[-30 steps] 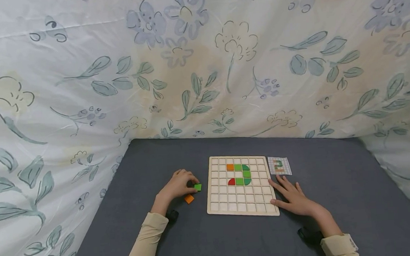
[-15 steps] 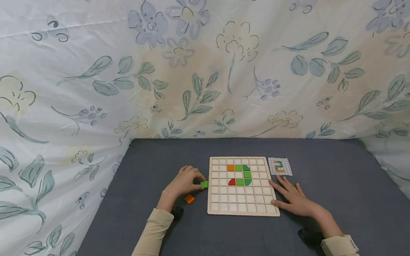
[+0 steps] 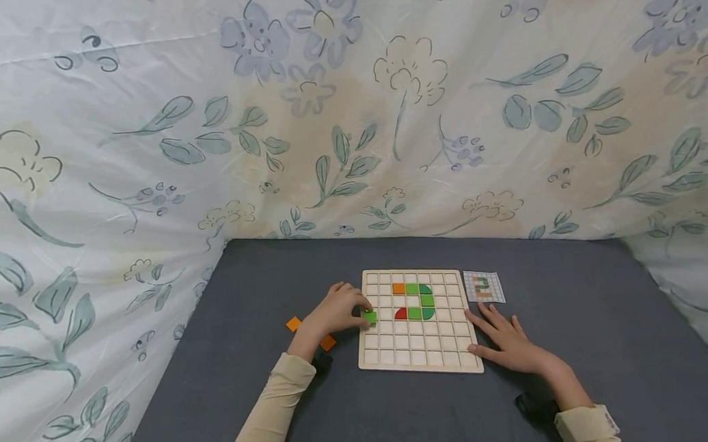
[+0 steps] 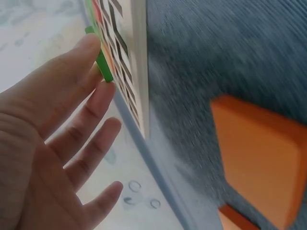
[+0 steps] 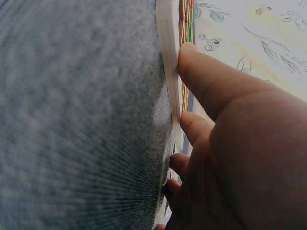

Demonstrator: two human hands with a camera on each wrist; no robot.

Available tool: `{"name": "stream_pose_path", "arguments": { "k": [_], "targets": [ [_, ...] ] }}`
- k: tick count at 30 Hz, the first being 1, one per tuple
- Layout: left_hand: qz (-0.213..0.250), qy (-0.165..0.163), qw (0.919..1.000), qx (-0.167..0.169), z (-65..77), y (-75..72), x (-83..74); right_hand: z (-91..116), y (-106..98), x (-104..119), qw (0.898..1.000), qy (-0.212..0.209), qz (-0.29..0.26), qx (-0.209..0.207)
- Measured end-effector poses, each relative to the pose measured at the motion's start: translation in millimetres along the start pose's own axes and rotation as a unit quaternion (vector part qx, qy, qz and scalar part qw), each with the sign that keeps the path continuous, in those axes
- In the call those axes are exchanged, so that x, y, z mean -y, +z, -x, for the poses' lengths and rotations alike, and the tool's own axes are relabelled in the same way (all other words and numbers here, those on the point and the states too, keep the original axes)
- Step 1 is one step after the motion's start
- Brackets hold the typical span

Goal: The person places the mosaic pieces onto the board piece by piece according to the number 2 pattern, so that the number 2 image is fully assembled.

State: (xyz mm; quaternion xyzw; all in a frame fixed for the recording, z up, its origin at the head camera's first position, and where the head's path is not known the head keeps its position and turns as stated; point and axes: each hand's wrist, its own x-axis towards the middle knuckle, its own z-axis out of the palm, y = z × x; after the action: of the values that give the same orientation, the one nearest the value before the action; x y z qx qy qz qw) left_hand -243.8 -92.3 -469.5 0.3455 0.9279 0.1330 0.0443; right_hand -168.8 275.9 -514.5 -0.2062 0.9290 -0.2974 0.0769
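Note:
Between thumb and fingers my left hand [image 3: 338, 310] pinches a green square tile [image 3: 369, 317], held over the left edge of the wooden grid board [image 3: 394, 358]. In the left wrist view the same green tile [image 4: 103, 64] shows edge-on at the fingertips. On the board sit an orange tile [image 3: 398, 289], a red rounded tile [image 3: 400, 313] and several green ones, some with a rounded corner. Spread along the board's right edge, my right hand [image 3: 510, 342] touches its rim with thumb and forefinger. The right wrist view has the board [image 5: 169, 57] side-on by those fingertips.
Two orange tiles lie on the dark table left of the board, one orange tile [image 3: 293, 324] behind the left wrist and the other orange tile [image 3: 328, 342] beside it. A small printed pattern card [image 3: 484, 287] rests at the board's upper right. Floral cloth [image 3: 346, 112] hangs behind.
My left hand has carried the green tile rightward from the table to above the board's left edge. A second orange tile has come into sight behind the wrist. The right hand stays put.

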Motion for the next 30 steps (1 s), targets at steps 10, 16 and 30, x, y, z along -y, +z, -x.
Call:
{"name": "stream_pose_path", "arguments": {
  "k": [10,16,30],
  "targets": [
    [-0.019,0.014,0.9997,0.005,-13.1,6.3,-13.2,-1,0,0,1.000,0.011,0.005,0.015],
    [-0.039,0.018,0.9990,0.012,-20.8,10.1,-19.8,-1,0,-1,1.000,0.008,-0.001,0.016],
    [-0.054,0.030,0.9980,0.016,-31.6,19.3,-32.2,-2,0,-4,1.000,0.008,0.016,0.012]
  ]
}}
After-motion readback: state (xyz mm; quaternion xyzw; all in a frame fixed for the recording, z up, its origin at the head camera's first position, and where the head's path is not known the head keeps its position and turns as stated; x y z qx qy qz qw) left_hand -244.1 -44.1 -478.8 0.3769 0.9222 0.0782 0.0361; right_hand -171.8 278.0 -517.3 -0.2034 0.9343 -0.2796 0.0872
